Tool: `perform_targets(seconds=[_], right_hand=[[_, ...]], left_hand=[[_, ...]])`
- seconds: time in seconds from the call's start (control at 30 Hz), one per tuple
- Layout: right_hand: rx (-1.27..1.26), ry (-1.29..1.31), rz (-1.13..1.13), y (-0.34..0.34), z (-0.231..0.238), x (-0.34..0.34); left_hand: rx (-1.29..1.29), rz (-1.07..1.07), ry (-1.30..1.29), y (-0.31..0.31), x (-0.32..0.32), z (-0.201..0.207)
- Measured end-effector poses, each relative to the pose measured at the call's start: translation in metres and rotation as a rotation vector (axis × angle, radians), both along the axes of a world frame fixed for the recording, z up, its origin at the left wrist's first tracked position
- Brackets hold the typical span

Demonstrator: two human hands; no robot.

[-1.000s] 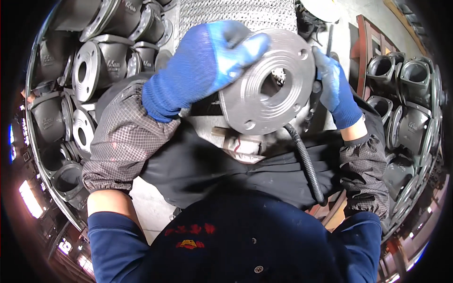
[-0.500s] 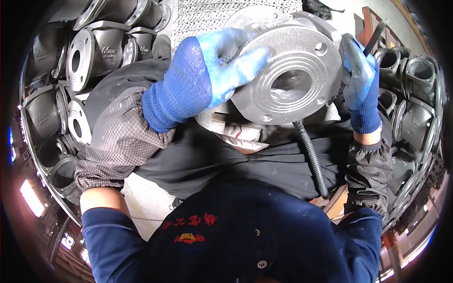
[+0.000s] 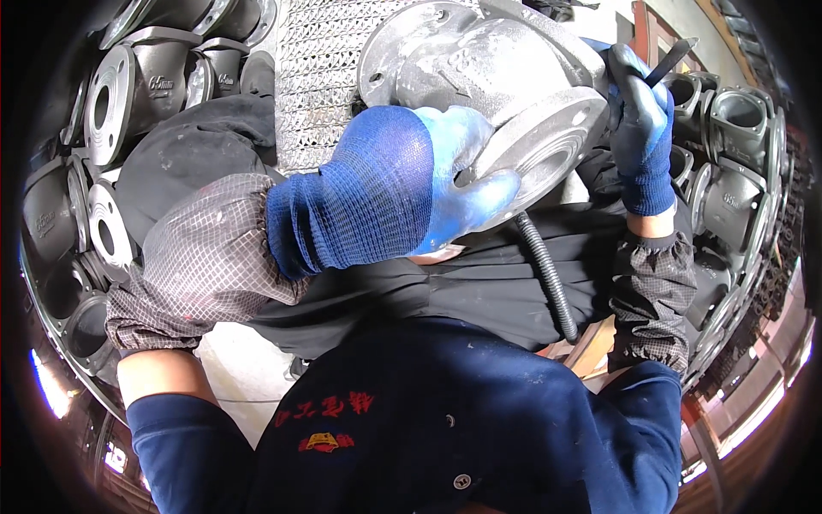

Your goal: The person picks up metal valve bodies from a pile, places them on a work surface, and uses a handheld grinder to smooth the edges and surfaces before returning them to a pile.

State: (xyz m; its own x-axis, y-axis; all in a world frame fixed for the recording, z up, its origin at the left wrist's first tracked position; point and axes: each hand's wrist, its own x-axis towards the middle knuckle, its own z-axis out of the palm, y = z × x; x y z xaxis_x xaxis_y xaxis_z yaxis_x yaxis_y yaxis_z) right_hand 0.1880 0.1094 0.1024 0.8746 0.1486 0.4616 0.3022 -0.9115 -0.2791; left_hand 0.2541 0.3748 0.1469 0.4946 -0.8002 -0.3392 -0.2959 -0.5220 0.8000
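One dark blue shirt (image 3: 402, 420) filled the bottom of my view, with black trousers (image 3: 488, 295) beyond it and a ribbed hose (image 3: 546, 278) slanting over the lap. Farther out, the left hand (image 3: 411, 180), in a blue glove, was clamped on the near flange of a gray flanged casting (image 3: 467, 73), its thumb on the ringed face. The casting sat tilted in front of the knees (from my distant seat I couldn't tell what bore its underside). The right hand (image 3: 640, 128) was curled around a dark pointed tool (image 3: 672, 62), just beside the casting; I couldn't tell if they touched. Past them lay metal mesh (image 3: 312, 86), with stacked castings (image 3: 736, 184) along both sides.
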Motion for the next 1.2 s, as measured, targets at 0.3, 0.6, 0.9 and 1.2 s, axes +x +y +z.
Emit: perform_targets(seconds=[0.3,0.6,0.9,1.2], right_hand=[[0.018,0.028,-0.028,-0.015,-0.008,0.006],[-0.069,-0.065,-0.013,-0.048,-0.023,0.014],[0.286,0.593,-0.523,0.002,0.102,-0.032],[-0.329,0.522,-0.256,0.041,0.098,-0.061]], left_hand=[[-0.205,0.022,-0.048,-0.02,0.007,-0.02],[-0.277,0.05,-0.357,-0.04,0.023,-0.018],[-0.195,0.09,-0.324,-0.058,0.019,-0.027],[-0.355,0.104,-0.309,-0.072,0.022,-0.022]])
